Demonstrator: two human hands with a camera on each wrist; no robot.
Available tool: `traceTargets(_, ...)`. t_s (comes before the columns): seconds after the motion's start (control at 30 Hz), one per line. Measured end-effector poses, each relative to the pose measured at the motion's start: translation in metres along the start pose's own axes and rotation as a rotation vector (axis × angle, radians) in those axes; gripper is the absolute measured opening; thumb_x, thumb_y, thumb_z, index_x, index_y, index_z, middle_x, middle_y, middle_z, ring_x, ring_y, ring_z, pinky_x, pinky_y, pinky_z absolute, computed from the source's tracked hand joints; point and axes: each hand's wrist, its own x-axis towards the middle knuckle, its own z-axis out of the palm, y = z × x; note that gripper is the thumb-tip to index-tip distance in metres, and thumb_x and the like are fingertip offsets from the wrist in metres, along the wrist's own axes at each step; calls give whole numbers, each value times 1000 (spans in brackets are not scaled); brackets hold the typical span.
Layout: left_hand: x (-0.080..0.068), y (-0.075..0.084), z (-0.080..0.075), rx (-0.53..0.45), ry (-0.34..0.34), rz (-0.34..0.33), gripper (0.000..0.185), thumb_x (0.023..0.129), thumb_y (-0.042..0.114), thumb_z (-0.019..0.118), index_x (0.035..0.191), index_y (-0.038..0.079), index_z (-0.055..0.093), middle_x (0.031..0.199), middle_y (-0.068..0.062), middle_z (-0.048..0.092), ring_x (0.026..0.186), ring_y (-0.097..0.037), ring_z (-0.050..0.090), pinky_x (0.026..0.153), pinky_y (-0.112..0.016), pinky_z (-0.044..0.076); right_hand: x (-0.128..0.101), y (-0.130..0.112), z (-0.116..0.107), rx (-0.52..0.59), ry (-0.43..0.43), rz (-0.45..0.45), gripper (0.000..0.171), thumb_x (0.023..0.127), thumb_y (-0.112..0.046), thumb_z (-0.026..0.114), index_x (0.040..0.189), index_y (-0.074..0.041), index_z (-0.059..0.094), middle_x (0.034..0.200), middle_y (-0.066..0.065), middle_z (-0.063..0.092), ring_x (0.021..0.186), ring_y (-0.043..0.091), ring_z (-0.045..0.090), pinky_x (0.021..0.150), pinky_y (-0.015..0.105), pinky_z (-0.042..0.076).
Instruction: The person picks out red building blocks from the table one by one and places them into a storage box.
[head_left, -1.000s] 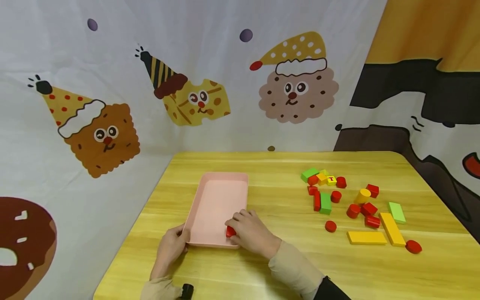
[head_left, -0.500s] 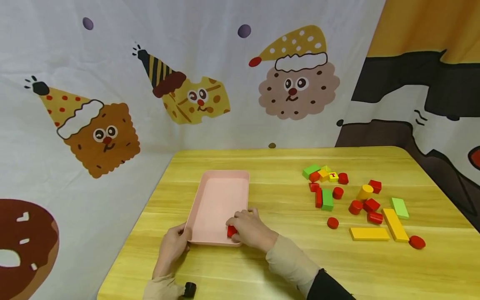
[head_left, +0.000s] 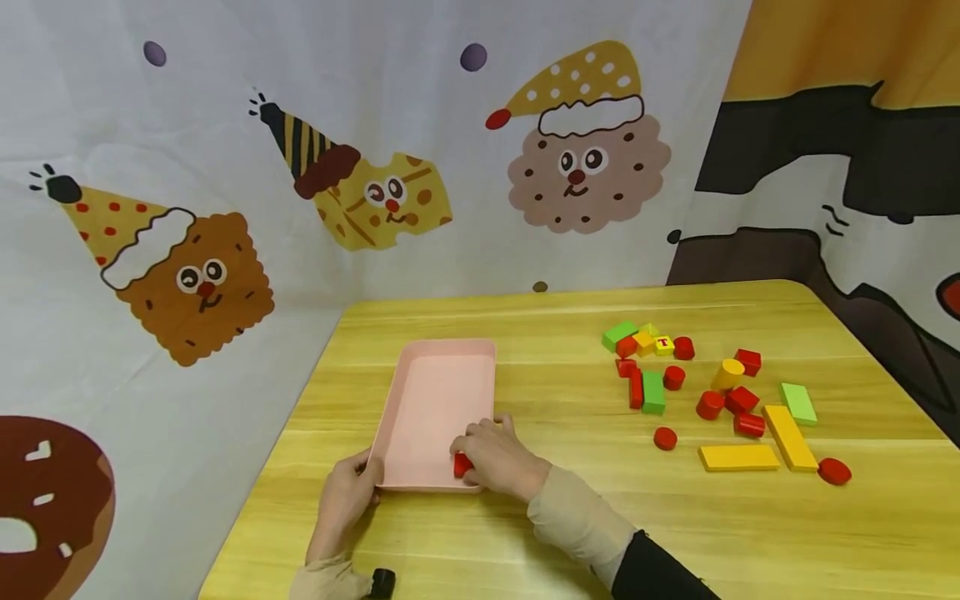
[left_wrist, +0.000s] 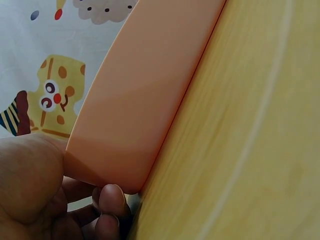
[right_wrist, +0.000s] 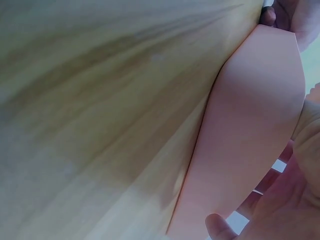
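A pink tray (head_left: 438, 392) lies lengthwise on the wooden table (head_left: 570, 517). My left hand (head_left: 370, 477) grips the tray's near left corner; in the left wrist view the thumb and fingers (left_wrist: 112, 200) close round that corner of the tray (left_wrist: 150, 95). My right hand (head_left: 471, 457) reaches over the near right rim and pinches a small red block (head_left: 462, 465) low inside the tray. The right wrist view shows only the tray's outer wall (right_wrist: 250, 140) and a fingertip (right_wrist: 217, 227).
Several loose blocks lie to the right: red cylinders (head_left: 664, 437), green bricks (head_left: 652, 392), long yellow bars (head_left: 738, 457), a yellow cylinder (head_left: 726, 375). A cartoon-printed cloth (head_left: 375, 192) hangs behind and to the left. A small black object (head_left: 382, 582) sits by my left wrist.
Both hands keep their places on the tray corner and the red block. Only the head view has drifted slightly.
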Motion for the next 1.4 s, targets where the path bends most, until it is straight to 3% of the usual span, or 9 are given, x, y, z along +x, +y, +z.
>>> traceTargets(0.2, 0, -1, 3, -14, 16, -3, 40, 97, 18, 51, 133, 1, 58, 71, -7, 60, 51, -17, 55, 49, -28, 48, 0, 0, 2, -17, -6, 13, 26, 78, -29, 82, 100, -25, 70, 88, -10, 55, 90, 15, 50, 97, 52, 30)
traceTargets(0.83, -1, 0, 2, -27, 12, 2, 40, 96, 16, 50, 131, -1, 59, 70, -7, 59, 52, -17, 55, 49, -29, 48, -2, -1, 4, -47, 23, 0, 28, 78, -30, 81, 104, -24, 70, 88, -10, 55, 91, 15, 52, 97, 52, 30)
traceTargets(1.13, 2, 0, -1, -24, 0, -7, 41, 96, 17, 50, 131, -1, 59, 68, -7, 59, 52, -17, 55, 49, -30, 49, -8, 10, -5, -79, 158, -115, 27, 87, -34, 73, 110, -22, 71, 106, -10, 61, 103, 16, 53, 100, 47, 31)
traceTargets(1.4, 1, 0, -4, 1, -20, -10, 42, 97, 20, 49, 134, 2, 58, 67, -5, 58, 52, -17, 56, 49, -30, 47, -31, 31, -25, -59, 277, -120, 25, 89, -24, 71, 112, -17, 70, 109, -5, 62, 106, 18, 55, 92, 40, 41)
